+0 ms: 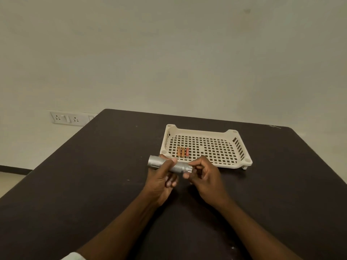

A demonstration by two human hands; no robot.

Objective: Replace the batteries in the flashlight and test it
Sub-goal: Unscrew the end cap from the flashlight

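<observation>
The silver flashlight (169,165) is gripped around its middle by the left hand (161,177) to keep it steady above the table (93,175). Its tail end is pinched by the right hand (204,177), probably for unscrewing. Three batteries (182,152) are kept ready in the basket (238,160) just behind.

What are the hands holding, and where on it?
Left hand grips the silver flashlight around its mid-barrel; right hand pinches the tail-cap end.

Silver flashlight (170,164) held level above table, head pointing left, tail end right, possibly uncapped. Three small batteries (182,152) lie side by side in tray.
</observation>
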